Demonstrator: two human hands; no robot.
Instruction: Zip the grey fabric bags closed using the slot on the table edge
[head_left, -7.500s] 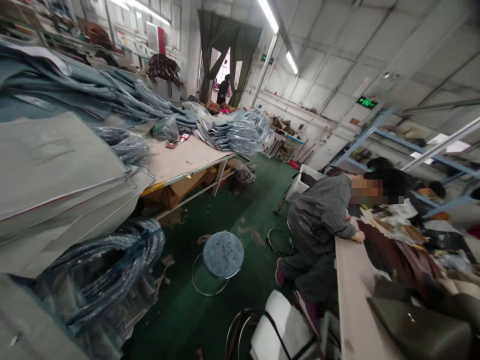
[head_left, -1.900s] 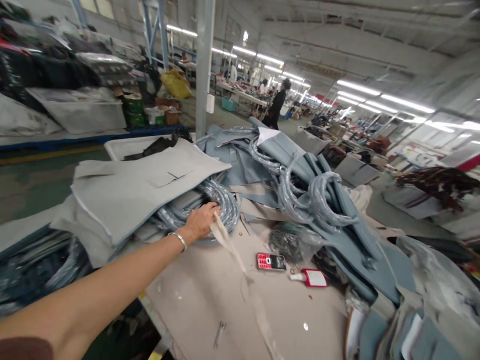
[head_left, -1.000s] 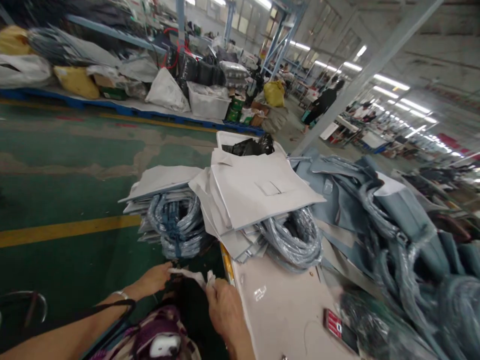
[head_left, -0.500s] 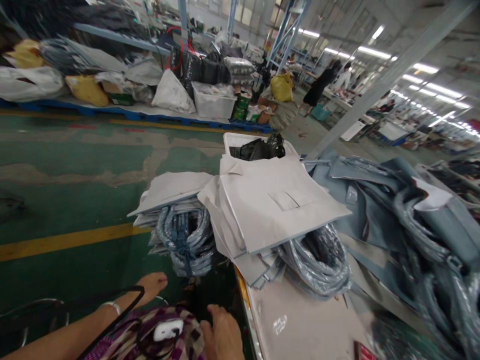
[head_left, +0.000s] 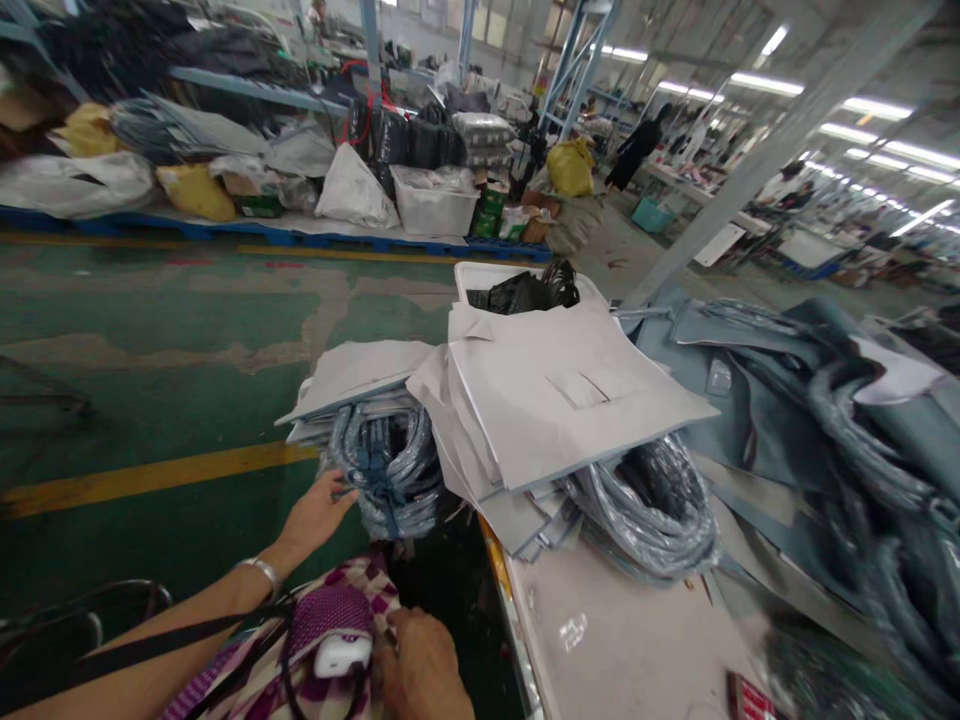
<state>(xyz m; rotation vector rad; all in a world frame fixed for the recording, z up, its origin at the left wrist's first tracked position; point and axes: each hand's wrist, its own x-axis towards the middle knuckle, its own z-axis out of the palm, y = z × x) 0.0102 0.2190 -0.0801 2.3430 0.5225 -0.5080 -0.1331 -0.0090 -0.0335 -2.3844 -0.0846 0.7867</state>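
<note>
The left hand [head_left: 319, 512] spreads its fingers [head_left: 341, 490] loosely, touching a tied bundle of blue-grey handles [head_left: 386, 475] that hangs under a stack of grey panels [head_left: 360, 368] beside the counter [head_left: 615, 640]. The right hand [head_left: 420, 665] lies curled against a checked pouch [head_left: 330, 625]; whether it grips anything cannot be told.

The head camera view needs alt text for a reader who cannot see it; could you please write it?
The person's left hand touches a bundle of plastic-wrapped blue-grey handles under a stack of grey panels at the edge of a worktable. The right hand rests low against a patterned purple bag. Beyond lie a green floor and cluttered shelves.
</note>
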